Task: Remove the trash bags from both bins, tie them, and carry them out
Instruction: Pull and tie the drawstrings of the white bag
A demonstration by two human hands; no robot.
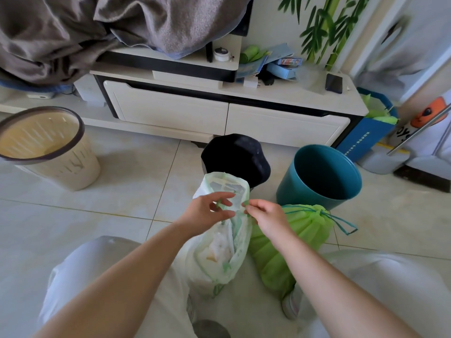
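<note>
A white translucent trash bag [219,250] with green trim stands between my knees, its mouth open and trash showing inside. My left hand [207,211] pinches the green drawstring at the bag's left rim. My right hand [266,215] pinches the drawstring at the right rim. A green trash bag [292,240] lies to the right of it on the floor, its blue drawstring pulled tight and looped. A teal bin [319,176] stands behind with no bag in it. A beige slatted bin [44,147] with a dark rim stands at the left, also without a bag.
A black round object [236,157] sits on the tile floor behind the white bag. A white TV cabinet [219,113] runs across the back with boxes, a phone [333,83] and a grey blanket [97,28] on it. A blue paper bag [366,135] leans at its right end.
</note>
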